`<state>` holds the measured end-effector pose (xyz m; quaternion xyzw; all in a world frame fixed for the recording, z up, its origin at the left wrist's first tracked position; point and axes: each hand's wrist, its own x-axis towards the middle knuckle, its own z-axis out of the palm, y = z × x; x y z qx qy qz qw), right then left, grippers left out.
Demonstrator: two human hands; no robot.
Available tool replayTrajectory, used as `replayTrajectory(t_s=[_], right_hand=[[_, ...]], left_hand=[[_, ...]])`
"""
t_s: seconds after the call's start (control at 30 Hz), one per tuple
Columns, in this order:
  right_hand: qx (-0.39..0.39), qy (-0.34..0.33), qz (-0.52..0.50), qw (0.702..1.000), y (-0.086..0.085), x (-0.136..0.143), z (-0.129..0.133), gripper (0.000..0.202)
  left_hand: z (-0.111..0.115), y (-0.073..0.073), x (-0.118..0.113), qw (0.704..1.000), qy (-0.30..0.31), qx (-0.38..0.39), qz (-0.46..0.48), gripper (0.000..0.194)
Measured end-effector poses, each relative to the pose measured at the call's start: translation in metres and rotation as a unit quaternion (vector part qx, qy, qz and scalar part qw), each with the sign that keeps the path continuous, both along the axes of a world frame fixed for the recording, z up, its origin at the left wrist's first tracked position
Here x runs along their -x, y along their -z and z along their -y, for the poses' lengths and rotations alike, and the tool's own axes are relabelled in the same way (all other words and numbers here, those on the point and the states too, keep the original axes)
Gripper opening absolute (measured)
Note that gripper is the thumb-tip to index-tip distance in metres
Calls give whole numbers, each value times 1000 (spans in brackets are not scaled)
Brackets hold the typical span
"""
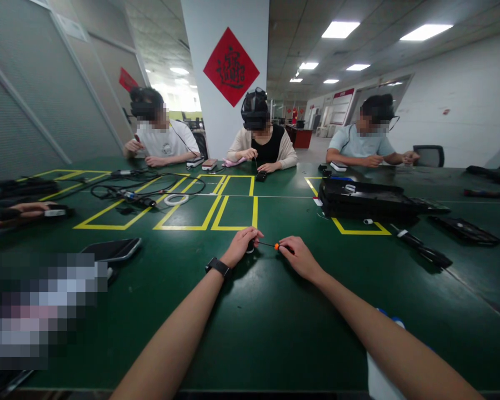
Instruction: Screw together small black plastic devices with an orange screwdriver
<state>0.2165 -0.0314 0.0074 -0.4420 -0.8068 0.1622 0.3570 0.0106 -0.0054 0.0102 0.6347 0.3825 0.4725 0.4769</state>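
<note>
My right hand [299, 256] is closed round the handle of a thin screwdriver [276, 246] with an orange collar. Its dark shaft points left, towards the object in my other hand. My left hand [242, 247] is closed on a small black and white object [250, 248] just above the green table. Fingers cover most of that object, so its kind is unclear. Whether the screwdriver tip touches it, I cannot tell. On my left wrist is a black watch.
Yellow tape outlines and tangled black cables [127, 194] lie ahead on the green table [250, 344]. A black casing [364, 199] and a black-handled tool [425, 249] are to the right, a phone [112, 249] to the left. Several people sit around the table.
</note>
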Motion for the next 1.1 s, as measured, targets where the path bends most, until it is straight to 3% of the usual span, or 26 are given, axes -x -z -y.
replayTrajectory(t_s=[0.4, 0.63, 0.83, 1.1], right_hand=[[0, 20, -2, 1000, 2, -2, 2, 12], [3, 28, -21, 999, 2, -1, 3, 18], [10, -10, 0, 1000, -3, -1, 3, 18], [13, 26, -15, 999, -1, -2, 3, 17]], left_hand=[[-2, 3, 1, 999, 16, 14, 41, 28], [0, -1, 0, 1000, 0, 14, 7, 30], [2, -1, 0, 1000, 4, 8, 11, 30], [-2, 4, 0, 999, 3, 2, 36, 41]])
